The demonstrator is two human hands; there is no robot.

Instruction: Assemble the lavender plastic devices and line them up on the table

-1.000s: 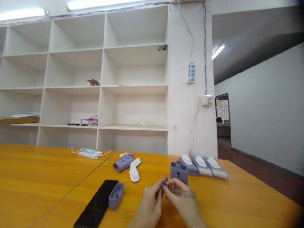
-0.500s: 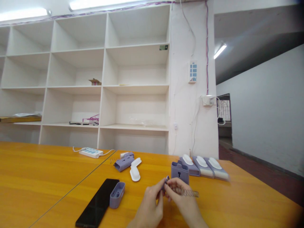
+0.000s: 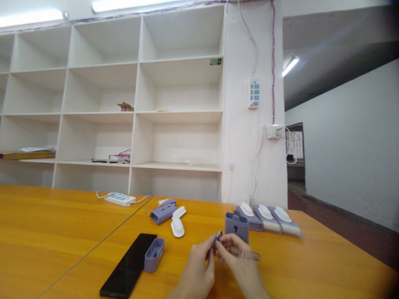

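My left hand [image 3: 199,268] and right hand [image 3: 240,261] stayed pinched on the small purple piece [image 3: 219,236] and spring [image 3: 245,252]; nothing shifted, the upright purple housing [image 3: 237,226] just beyond them.

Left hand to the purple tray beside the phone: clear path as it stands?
Probably yes. The purple tray lies on the table just left of the left hand, with bare wood between them. But the left hand pinches a small purple part together with the right hand, which holds a spring.
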